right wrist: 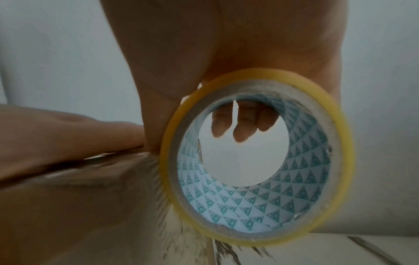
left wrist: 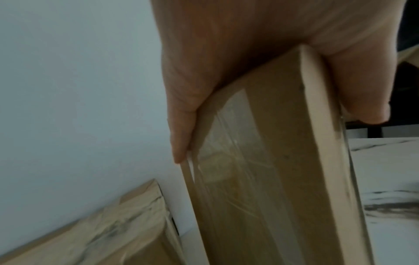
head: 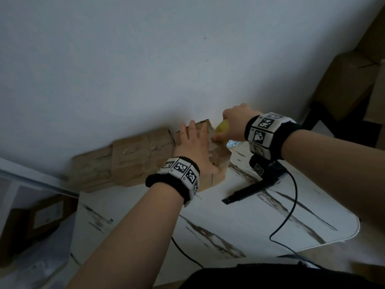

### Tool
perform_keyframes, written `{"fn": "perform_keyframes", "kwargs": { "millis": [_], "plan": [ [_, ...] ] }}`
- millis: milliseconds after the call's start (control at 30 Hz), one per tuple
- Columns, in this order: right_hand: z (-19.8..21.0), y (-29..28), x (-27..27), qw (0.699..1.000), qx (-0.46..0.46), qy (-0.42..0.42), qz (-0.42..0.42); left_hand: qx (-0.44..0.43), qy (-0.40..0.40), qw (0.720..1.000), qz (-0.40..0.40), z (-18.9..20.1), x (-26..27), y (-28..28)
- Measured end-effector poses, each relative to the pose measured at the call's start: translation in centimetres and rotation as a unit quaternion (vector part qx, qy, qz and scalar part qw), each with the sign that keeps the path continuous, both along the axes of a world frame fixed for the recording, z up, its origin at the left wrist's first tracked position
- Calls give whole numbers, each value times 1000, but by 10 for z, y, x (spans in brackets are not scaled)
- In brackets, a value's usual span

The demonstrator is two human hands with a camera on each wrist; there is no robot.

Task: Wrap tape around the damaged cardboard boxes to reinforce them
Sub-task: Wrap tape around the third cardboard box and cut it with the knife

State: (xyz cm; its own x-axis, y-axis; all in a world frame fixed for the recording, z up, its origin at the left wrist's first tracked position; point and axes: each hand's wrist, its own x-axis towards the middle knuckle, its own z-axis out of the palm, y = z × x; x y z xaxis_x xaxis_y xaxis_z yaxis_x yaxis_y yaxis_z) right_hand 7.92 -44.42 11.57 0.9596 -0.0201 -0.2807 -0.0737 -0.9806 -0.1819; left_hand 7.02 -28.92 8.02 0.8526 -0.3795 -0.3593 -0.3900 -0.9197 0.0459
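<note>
A small brown cardboard box [head: 221,158] stands on the white marble-patterned table [head: 239,222] near the wall, with clear tape across its face [left wrist: 229,161]. My left hand [head: 193,147] grips the box from above, fingers [left wrist: 181,136] down one side and thumb on the other. My right hand [head: 234,124] holds a yellow-rimmed roll of tape [head: 221,127] against the box's far right side. In the right wrist view the tape roll [right wrist: 340,143] touches the box [right wrist: 79,206], and its fingers [right wrist: 242,129] show through the core.
More taped cardboard boxes [head: 129,161] lie along the wall to the left. A black device [head: 252,187] with a cable [head: 291,207] rests on the table beside the box. A brown chair [head: 350,80] stands at the right, and clutter [head: 41,215] on the floor at the left.
</note>
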Motion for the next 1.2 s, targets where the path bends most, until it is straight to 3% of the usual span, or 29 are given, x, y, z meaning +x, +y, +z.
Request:
{"fn": "perform_keyframes", "kwargs": {
  "millis": [267,433,500,767,900,1000,1200],
  "plan": [
    [4,-30,-7,962,212,-61,-160,-123,-65,990,-8,0,-7,-3],
    [19,-40,-6,898,385,-31,-212,-259,-80,962,39,-12,-10,-3],
    [25,-40,-5,885,419,-16,-201,-280,-72,956,51,-18,-15,0],
    [24,-13,-6,892,417,7,-171,-183,7,982,48,-3,-6,15],
    [27,1,-9,918,379,0,-121,-230,-28,972,44,-4,-8,23],
    [27,8,-9,942,324,6,-83,-250,-43,967,36,-7,-10,34],
    [19,0,-11,983,181,-3,-40,-210,-19,976,48,-14,-16,48]
  ]
}}
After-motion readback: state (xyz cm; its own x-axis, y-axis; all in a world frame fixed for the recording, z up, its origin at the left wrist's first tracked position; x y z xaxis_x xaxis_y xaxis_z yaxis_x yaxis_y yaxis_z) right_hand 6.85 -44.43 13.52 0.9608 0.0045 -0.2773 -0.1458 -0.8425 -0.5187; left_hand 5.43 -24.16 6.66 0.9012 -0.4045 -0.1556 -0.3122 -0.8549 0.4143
